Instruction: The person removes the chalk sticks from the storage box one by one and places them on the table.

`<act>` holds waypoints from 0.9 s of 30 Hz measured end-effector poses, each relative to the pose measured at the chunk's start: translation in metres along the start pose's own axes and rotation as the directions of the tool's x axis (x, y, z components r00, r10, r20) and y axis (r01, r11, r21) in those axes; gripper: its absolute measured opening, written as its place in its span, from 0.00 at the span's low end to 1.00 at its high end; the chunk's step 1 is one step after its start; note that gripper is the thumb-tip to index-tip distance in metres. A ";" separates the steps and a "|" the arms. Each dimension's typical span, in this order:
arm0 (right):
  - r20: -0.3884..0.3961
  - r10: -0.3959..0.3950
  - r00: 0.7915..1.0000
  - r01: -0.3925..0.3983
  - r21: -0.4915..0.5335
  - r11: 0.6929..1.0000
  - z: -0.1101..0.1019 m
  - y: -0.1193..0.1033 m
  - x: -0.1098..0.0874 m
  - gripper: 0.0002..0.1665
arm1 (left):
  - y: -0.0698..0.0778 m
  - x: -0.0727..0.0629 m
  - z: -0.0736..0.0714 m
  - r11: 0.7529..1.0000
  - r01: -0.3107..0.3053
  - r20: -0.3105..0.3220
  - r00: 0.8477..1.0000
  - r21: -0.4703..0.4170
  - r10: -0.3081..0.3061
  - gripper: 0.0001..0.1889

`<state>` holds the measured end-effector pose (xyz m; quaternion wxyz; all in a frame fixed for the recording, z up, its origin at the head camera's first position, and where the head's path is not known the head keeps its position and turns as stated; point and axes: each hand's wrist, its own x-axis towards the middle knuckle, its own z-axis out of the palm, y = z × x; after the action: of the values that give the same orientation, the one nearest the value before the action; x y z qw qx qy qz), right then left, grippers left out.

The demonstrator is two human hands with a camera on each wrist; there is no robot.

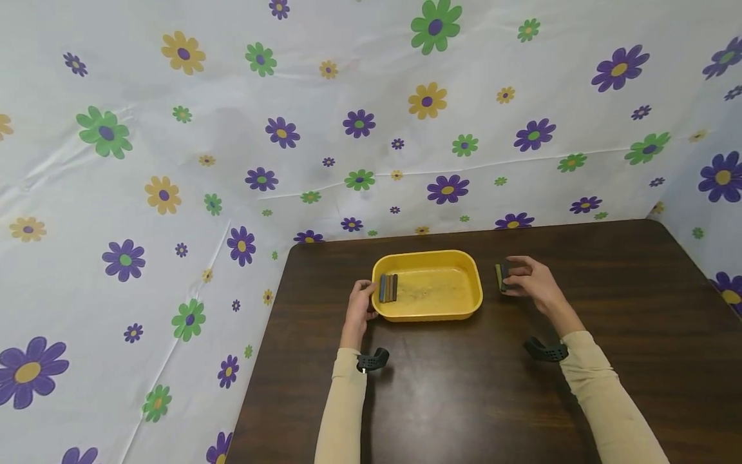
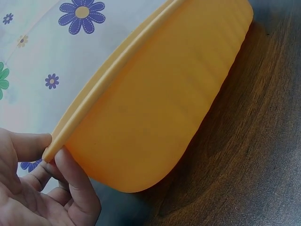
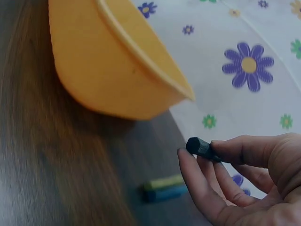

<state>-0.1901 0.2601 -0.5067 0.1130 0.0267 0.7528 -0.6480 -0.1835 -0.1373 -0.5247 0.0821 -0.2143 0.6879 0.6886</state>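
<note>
Flowered sheet point(image 1: 191, 142): it hangs along the left, far and right edges of the brown surface point(image 1: 452, 393), probably to screen the background.
Left hand point(image 1: 357, 308): its thumb and fingers pinch the rim at the left end of the tray, 1 side each; I judge that this steadies the tray, and the thin rim gives an easy hold.
Row of sticks point(image 1: 388, 289): about 4 short sticks lie parallel inside the tray, at its left end; side by side they take little room, it seems.
Yellow tray point(image 1: 431, 317): it rests near the far edge of the surface, closer to the far left corner than to the far right 1.
Yellow-green stick point(image 3: 164, 182) and blue stick point(image 3: 164, 193): these 2 lie together on the surface, just beyond the right end of the tray, near the far edge.
Right hand point(image 1: 538, 285): its thumb and fingers grip 1 dark stick point(image 3: 201, 147), above this pair; 1 end sticks out, perhaps because so short a piece suits a fingertip hold.
</note>
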 end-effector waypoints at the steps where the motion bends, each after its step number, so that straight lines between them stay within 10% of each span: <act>1: -0.002 0.003 1.000 -0.003 -0.003 1.000 -0.002 0.003 0.000 0.37 | 0.000 -0.001 -0.001 1.000 -0.001 0.001 1.000 -0.001 0.001 0.14; 27: -0.092 0.039 0.995 -0.043 -0.041 0.998 -0.017 0.036 0.008 0.39 | -0.010 -0.005 0.003 0.998 -0.065 -0.028 0.997 0.026 0.066 0.15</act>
<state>-0.1935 0.2820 -0.5405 0.0923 0.0690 0.7702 -0.6273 -0.1756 -0.1333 -0.5318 0.0522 -0.2007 0.7042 0.6790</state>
